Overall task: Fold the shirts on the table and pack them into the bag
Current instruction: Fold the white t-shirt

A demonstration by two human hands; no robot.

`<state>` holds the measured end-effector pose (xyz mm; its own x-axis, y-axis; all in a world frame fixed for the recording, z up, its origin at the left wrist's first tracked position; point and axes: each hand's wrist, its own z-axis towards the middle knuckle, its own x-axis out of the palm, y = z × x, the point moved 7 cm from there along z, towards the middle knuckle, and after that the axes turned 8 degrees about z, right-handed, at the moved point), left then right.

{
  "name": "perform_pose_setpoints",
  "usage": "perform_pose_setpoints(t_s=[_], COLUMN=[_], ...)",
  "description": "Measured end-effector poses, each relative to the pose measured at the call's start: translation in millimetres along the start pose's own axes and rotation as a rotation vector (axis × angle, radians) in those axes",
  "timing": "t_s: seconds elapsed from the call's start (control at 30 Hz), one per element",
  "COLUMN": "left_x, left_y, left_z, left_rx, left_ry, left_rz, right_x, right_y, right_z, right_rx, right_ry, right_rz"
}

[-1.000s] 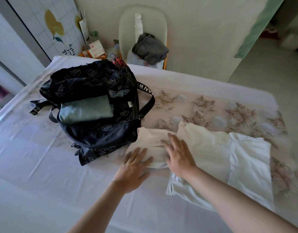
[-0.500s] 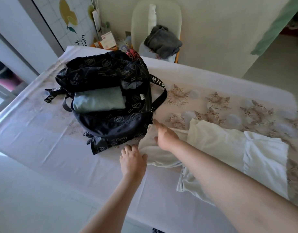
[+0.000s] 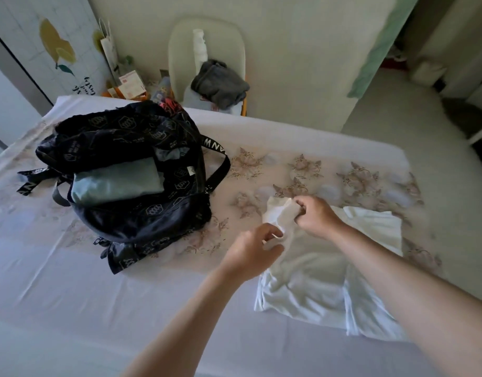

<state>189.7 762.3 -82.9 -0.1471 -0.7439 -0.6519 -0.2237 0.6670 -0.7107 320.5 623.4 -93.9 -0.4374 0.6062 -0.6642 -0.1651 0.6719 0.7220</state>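
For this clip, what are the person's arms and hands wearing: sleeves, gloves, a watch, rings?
Nothing visible. The left hand and right hand are ungloved, with no rings that I can make out. The left forearm and right forearm are bare to the frame's edge: no sleeve, watch or bracelet shows.

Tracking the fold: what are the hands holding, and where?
The cream shirt, by its edge nearest the bag: left hand pinches nearer, right hand farther.

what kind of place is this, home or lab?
Most likely a room in a home: a cloth-covered table, a chair piled with grey clothes against the wall, and a paper bag and small boxes in the corner.
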Motion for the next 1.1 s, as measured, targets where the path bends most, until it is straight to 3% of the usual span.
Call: perform_pose_setpoints(t_s=[0.07, 0.17, 0.27, 0.33, 0.4, 0.6, 0.67, 0.8, 0.87, 0.97, 1.1], left_x=[28, 38, 36, 49, 65, 73, 68, 56, 56, 63, 61], left_y=[-19, -5, 22, 32, 39, 53, 56, 70, 71, 70, 72], left_z=[-1, 4, 5, 4, 3, -3, -1, 8, 12, 15, 18], left_rx=[0.111, -0.004, -0.102, -0.086, -0.05, 0.025, 0.006, -0.205, -0.265, -0.3, -0.33], left_ry=[0.103, -0.078, -0.215, -0.08, 0.061, 0.105, 0.028, -0.092, -0.053, 0.101, 0.175], left_rz=[-0.133, -0.331, -0.122, 0.119, 0.308, 0.187, 0.151, 0.136, 0.126, 0.083, 0.079], right_x=[-14, -20, -16, 0, 24, 28, 18, 26, 43, 66, 43], right_y=[-29, -70, -65, -52, -48, -67, -60, -20, -8, -3, 1], right_z=[-18, -39, -51, -57, -60, -60, -50, -15, 3, 20, 34], right_rx=[-0.008, 0.052, -0.074, -0.205, -0.263, -0.142, -0.106, -0.095, -0.066, -0.051, -0.138], right_ry=[0.081, 0.161, 0.012, -0.032, 0.053, 0.289, 0.261, 0.046, -0.007, 0.043, -0.172], right_rz=[-0.184, -0.447, -0.461, -0.428, -0.423, -0.554, -0.534, -0.279, -0.315, -0.545, -0.433])
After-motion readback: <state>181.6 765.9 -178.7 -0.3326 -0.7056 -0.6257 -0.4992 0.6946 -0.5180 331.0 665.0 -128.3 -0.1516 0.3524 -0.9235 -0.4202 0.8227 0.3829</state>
